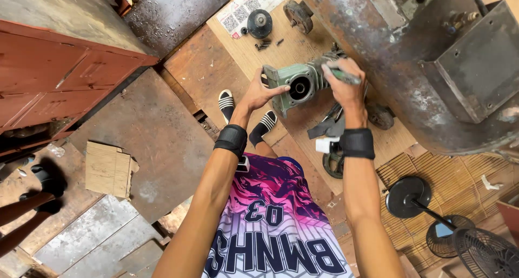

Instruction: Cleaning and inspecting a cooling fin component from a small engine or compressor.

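green cast-metal gearbox housing [298,85] sits on the plywood board [281,45] on the floor, just ahead of my sandalled feet [244,116]. my left hand [259,92] is spread flat against its near flange, fingers open and bracing, gripping nothing. my right hand [346,83] is curled tight round a slim green-handled tool [346,76] pressed to the housing's top.

what worries me: the tool could slip off and jab my left fingers, since they lie close to where i'm pushing. the housing isn't clamped, so a hard push could roll it toward my toes. loose bolts [263,44] nearby could scatter too.

its round bore faces back toward me and slightly left; its long axis runs away from me, toward the rusty tank [389,45].
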